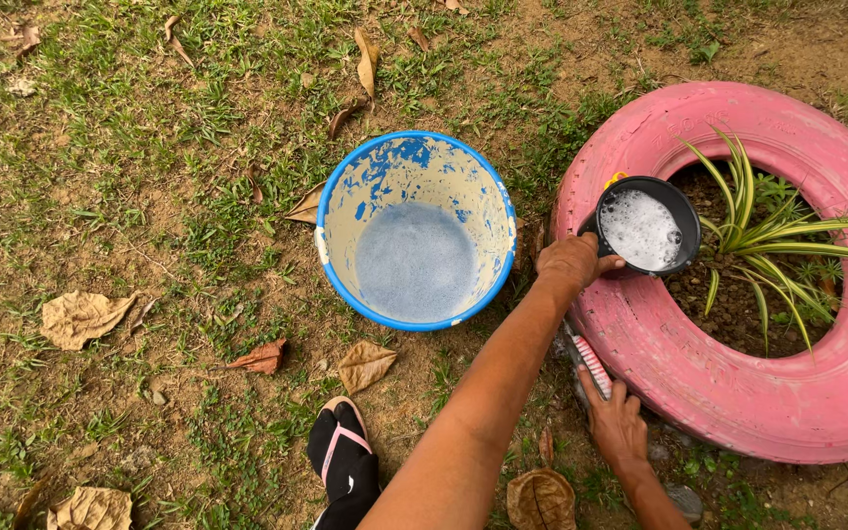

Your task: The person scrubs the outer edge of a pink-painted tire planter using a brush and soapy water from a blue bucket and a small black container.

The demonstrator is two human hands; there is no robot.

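Outdoors, patchy grass (pixel 149 128) and bare soil strewn with dry leaves (pixel 80 316) fill the frame. A blue bucket (pixel 336 285) of soapy water stands at centre. At right, the left hand (pixel 571 263), fingers clamped, holds a black scoop (pixel 681 211) of suds over a pink tyre planter (pixel 797 393). Lower right, the right hand (pixel 617 424) grips a brush (pixel 593 365) against the tyre.

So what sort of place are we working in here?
Most likely a garden or yard outdoors: patchy grass with dry leaves, and a pink tyre used as a planter, holding soil and a striped plant.
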